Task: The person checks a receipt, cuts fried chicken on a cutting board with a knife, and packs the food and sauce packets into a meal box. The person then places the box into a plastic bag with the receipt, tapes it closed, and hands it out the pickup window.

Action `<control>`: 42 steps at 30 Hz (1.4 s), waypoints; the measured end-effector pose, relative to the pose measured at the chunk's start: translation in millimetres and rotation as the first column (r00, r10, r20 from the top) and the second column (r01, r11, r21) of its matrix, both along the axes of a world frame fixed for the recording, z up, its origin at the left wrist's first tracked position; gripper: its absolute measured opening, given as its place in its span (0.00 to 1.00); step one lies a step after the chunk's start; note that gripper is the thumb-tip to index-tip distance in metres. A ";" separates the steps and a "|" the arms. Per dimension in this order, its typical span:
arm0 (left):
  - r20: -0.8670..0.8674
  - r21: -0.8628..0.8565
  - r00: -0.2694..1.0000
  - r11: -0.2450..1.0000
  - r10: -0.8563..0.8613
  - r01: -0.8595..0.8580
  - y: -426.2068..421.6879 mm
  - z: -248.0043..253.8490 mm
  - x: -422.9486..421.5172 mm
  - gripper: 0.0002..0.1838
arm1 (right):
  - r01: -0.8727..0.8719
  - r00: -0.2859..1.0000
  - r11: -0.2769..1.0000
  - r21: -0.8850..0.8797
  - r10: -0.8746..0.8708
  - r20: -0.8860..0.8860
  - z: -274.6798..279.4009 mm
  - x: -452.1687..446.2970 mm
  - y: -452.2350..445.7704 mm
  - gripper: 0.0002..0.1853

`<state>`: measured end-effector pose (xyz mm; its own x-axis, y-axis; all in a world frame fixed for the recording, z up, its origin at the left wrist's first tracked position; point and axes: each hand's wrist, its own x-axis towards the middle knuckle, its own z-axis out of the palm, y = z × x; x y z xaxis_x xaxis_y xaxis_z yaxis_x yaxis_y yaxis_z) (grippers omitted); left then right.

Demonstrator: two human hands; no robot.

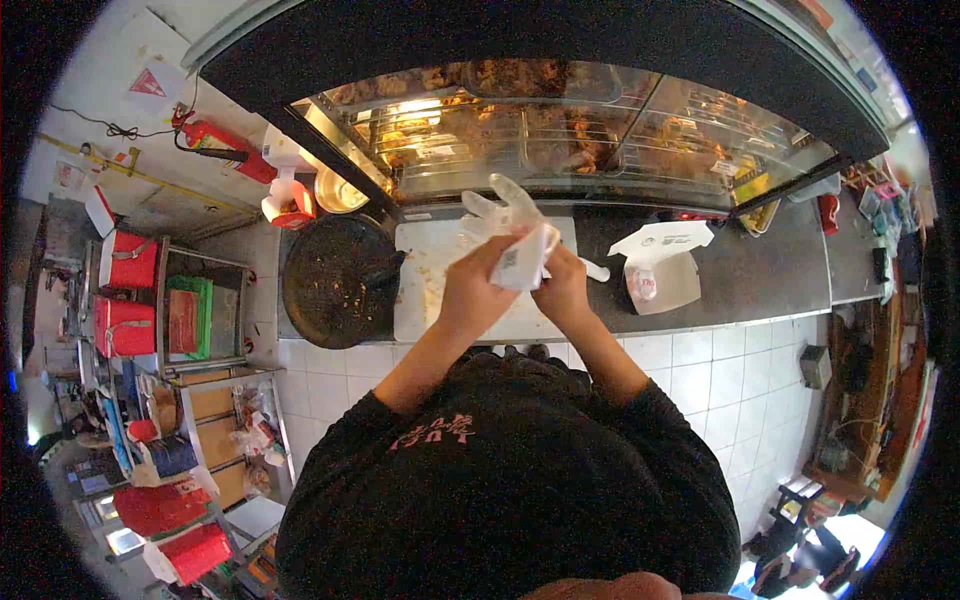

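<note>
My left hand (474, 292) and my right hand (564, 293) are close together over a white cutting board (415, 315). Both have their fingers closed about a crumpled white paper (516, 264) with a small dark square print. Just behind them a translucent plastic glove (512, 203) shows its spread fingers. Another pale finger-like piece (598, 272) pokes out right of my right hand. Whether the glove is held or lies on the board is hidden. Brown crumbs dot the board's left side.
A round dark pan (330, 290) with crumbs stands left of the board. To the right is an open white carton (672, 285) with a small clear-wrapped item inside. A lit glass display case (560, 130) of fried food borders the counter's back. Red delivery bags (128, 260) sit far left.
</note>
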<state>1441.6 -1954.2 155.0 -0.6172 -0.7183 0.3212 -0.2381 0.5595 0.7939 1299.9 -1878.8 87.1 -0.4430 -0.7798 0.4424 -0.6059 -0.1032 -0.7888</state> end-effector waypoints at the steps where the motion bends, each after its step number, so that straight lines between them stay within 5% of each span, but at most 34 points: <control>1: -0.007 0.007 0.999 0.999 -0.032 0.032 9.3 6.6 -8.2 0.24 | -0.065 0.995 0.996 -0.058 0.060 -0.077 -5.5 -10.4 4.8 0.11; 2: -0.009 0.008 1.000 1.000 -0.025 0.025 16.2 7.2 -13.5 0.24 | -0.132 0.981 0.985 -0.110 0.114 -0.158 -9.0 -19.9 10.8 0.10; 3: 0.007 -0.078 0.995 0.992 -0.098 0.098 22.8 7.4 -19.4 0.26 | -0.124 0.990 0.992 -0.032 0.125 0.063 -2.3 -26.6 20.6 0.10; 4: 0.029 -0.165 0.985 0.971 -0.168 0.171 28.9 9.7 -25.8 0.29 | -0.129 0.990 0.991 -0.031 0.131 0.057 -0.1 -33.2 24.7 0.10; 5: 0.077 -0.189 0.981 0.963 -0.179 0.191 38.5 13.9 -30.9 0.31 | -0.144 0.895 0.985 -0.097 0.172 0.413 2.0 -39.1 27.6 0.10; 6: 0.071 -0.192 0.982 0.964 -0.174 0.185 46.7 18.0 -36.2 0.31 | -0.135 0.673 0.977 -0.162 0.211 0.709 6.5 -44.7 30.4 0.11; 7: 0.093 -0.205 0.976 0.955 -0.197 0.212 53.6 21.6 -41.0 0.31 | -0.140 0.675 0.976 -0.164 0.215 0.705 12.6 -52.1 35.1 0.11; 9: 0.141 -0.216 0.968 0.948 -0.206 0.234 63.9 17.2 -49.5 0.30 | -0.048 0.275 0.987 -0.155 0.162 0.948 31.5 -68.1 46.0 0.15; 10: 0.142 -0.217 0.968 0.948 -0.205 0.233 66.1 13.0 -54.7 0.30 | -0.049 0.275 0.987 -0.156 0.163 0.948 47.8 -71.2 49.7 0.15; 12: 0.004 -0.327 0.993 0.938 -0.121 0.116 70.2 9.6 -64.9 0.26 | 0.094 -0.132 0.956 -0.277 0.288 0.948 74.9 -73.5 58.6 0.17; 14: -0.056 -0.314 0.993 0.946 -0.104 0.082 73.9 14.7 -74.4 0.25 | 0.040 -0.035 0.929 -0.367 0.368 0.929 49.0 -80.3 70.7 0.14; 15: -0.118 -0.298 0.990 0.954 -0.077 0.039 78.6 19.1 -78.7 0.24 | -0.074 0.346 0.981 -0.181 0.195 0.917 43.6 -80.9 78.6 0.14; 16: -0.121 -0.300 0.989 0.953 -0.085 0.046 80.4 23.6 -83.3 0.24 | -0.104 0.686 0.994 0.041 0.041 0.726 40.6 -83.0 84.7 0.14; 17: -0.139 -0.291 0.987 0.956 -0.085 0.042 82.2 28.1 -87.8 0.24 | -0.097 0.958 0.995 -0.013 0.097 0.271 39.9 -84.3 93.7 0.14; 20: -0.105 -0.312 0.988 0.947 -0.114 0.076 85.2 30.9 -98.6 0.25 | -0.179 0.972 0.975 0.131 0.154 0.179 38.0 -92.8 112.2 0.18; 22: 0.092 -0.301 0.974 0.927 -0.205 0.223 93.8 41.0 -104.1 0.28 | -0.163 0.905 0.969 0.185 0.072 0.420 38.0 -93.4 113.4 0.23; 23: 0.097 -0.300 0.971 0.924 -0.217 0.236 98.2 45.1 -107.8 0.28 | -0.170 0.870 0.985 -0.029 0.164 0.466 27.1 -95.8 111.3 0.24; 26: 0.243 -0.342 0.941 0.887 -0.235 0.310 110.9 51.5 -122.3 0.30 | -0.241 0.775 0.945 -0.221 0.324 0.542 11.7 -109.7 120.5 0.26; 27: 0.258 -0.344 0.940 0.887 -0.226 0.307 113.5 52.0 -127.3 0.30 | -0.244 0.940 0.966 -0.085 0.257 0.223 4.3 -112.9 123.1 0.27; 30: 0.230 -0.305 0.929 0.884 -0.292 0.353 131.7 70.2 -133.3 0.29 | -0.264 0.963 0.888 0.376 0.268 0.043 -4.9 -129.7 135.7 0.28; 31: 0.181 -0.261 0.917 0.881 -0.356 0.394 138.7 75.7 -132.8 0.29 | -0.225 0.868 0.973 0.047 0.178 0.463 -3.6 -131.0 129.6 0.28; 33: 0.165 -0.256 0.913 0.877 -0.374 0.406 145.4 67.9 -131.4 0.29 | 0.027 0.400 0.948 -0.318 0.281 0.873 1.1 -137.6 125.2 0.32; 34: 0.145 -0.251 0.912 0.877 -0.384 0.409 146.9 64.5 -131.9 0.29 | 0.097 0.209 0.916 -0.389 0.363 0.908 7.0 -139.8 125.7 0.37; 36: 0.176 -0.223 0.917 0.893 -0.358 0.392 147.0 59.5 -138.5 0.30 | 0.063 0.117 0.763 -0.643 0.635 0.764 41.9 -136.2 138.8 0.40; 37: 0.201 -0.229 0.930 0.909 -0.307 0.349 146.0 53.5 -142.4 0.30 | 0.072 0.117 0.760 -0.646 0.637 0.762 53.0 -134.9 141.0 0.40; 39: 0.202 -0.242 0.950 0.928 -0.239 0.285 144.9 41.2 -150.9 0.29 | 0.147 -0.127 0.760 -0.634 0.650 0.750 64.8 -132.6 144.7 0.40; 42: 0.182 -0.285 0.966 0.930 -0.186 0.233 144.9 30.2 -160.6 0.29 | 0.172 -0.189 0.771 -0.613 0.637 0.748 67.1 -130.1 148.7 0.40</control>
